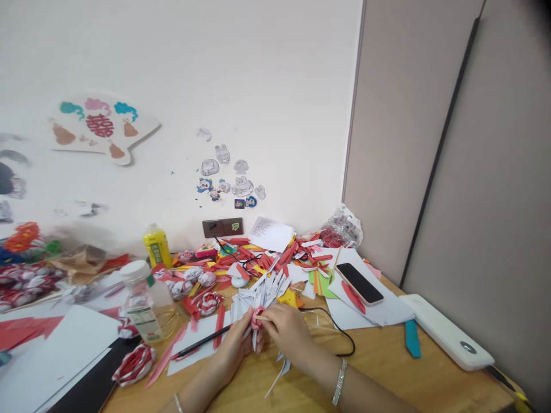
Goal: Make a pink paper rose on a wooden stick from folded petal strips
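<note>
My left hand [239, 342] is closed around a small pink-and-red folded paper piece [257, 321]. My right hand [289, 331] meets it from the right, fingers pinched on a thin pale stick [260, 317] whose tip touches the pink paper. White paper strips hang below the hands. Just behind them lies a heap of white folded paper pieces [262, 291]. A black pen [202, 342] rests on white paper left of my left hand, beside a red folded strip [219, 326]. The palms and most fingertips are hidden.
Red-and-white twisted paper rolls [134, 365] and a clear jar with a white lid [144, 307] stand left, near a yellow bottle [157, 246]. A phone [360, 283] lies on paper at right, beside a long white device [447, 332]. A black cable [344, 338] curls between.
</note>
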Motion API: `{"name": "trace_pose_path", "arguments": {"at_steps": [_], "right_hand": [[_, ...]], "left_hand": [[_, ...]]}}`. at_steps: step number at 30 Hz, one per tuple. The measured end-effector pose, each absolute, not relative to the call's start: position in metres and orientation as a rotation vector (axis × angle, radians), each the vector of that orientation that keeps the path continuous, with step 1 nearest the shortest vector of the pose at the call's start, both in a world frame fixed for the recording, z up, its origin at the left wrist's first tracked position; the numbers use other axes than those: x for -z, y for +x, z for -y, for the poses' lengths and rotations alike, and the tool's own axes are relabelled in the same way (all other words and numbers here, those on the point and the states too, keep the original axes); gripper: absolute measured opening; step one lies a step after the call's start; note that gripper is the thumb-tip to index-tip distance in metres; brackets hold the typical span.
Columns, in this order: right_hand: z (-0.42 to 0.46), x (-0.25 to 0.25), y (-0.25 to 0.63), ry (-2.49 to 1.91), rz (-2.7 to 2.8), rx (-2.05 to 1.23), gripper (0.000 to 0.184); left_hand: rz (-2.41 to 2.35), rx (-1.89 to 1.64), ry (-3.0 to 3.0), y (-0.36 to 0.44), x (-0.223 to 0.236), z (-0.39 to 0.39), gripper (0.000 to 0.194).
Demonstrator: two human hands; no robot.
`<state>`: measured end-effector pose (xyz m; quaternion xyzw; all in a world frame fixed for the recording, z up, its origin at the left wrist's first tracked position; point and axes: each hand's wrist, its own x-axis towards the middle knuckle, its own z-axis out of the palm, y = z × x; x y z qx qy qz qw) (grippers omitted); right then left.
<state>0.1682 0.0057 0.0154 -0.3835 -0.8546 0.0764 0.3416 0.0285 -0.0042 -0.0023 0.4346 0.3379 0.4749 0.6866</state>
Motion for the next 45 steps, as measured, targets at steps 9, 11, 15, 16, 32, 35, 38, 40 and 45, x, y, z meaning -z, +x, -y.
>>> {"name": "trace_pose_path", "arguments": {"at_steps": [9, 11, 15, 16, 32, 35, 38, 40, 45], "right_hand": [[-0.0041, -0.0106, 0.1660, -1.087, 2.238, -0.127, 0.018], [-0.0035, -0.0106, 0.1662, -1.091, 2.250, -0.124, 0.017], [-0.0029, -0.0105, 0.1672, -1.094, 2.270, -0.127, 0.015], [-0.0028, -0.0105, 0.1674, -1.091, 2.275, -0.132, 0.015], [0.0020, -0.0151, 0.1692, -0.995, 2.264, -0.223, 0.018], [0.0012, -0.0161, 0.1704, -0.947, 2.291, -0.233, 0.017], [-0.0005, -0.0152, 0.1706, -0.941, 2.299, -0.228, 0.018], [-0.0019, -0.0139, 0.1704, -0.973, 2.283, -0.222, 0.017], [-0.0034, -0.0089, 0.1705, -1.040, 2.253, -0.255, 0.018]], "left_hand": [[-0.784, -1.072, 0.985, 0.0286, 0.0008, 0.0096, 0.044], [-0.770, -1.077, 0.989, 0.0292, 0.0000, 0.0106, 0.042], [-0.751, -1.082, 0.996, 0.0291, -0.0012, 0.0122, 0.043], [-0.748, -1.083, 0.999, 0.0289, -0.0012, 0.0126, 0.043], [-0.763, -1.099, 0.997, 0.0277, 0.0041, 0.0103, 0.041], [-0.769, -1.097, 0.997, 0.0274, 0.0026, 0.0114, 0.042], [-0.764, -1.099, 1.003, 0.0279, 0.0008, 0.0118, 0.042], [-0.754, -1.098, 1.009, 0.0282, 0.0003, 0.0115, 0.041], [-0.735, -1.109, 1.031, 0.0286, 0.0034, 0.0111, 0.043]]}}
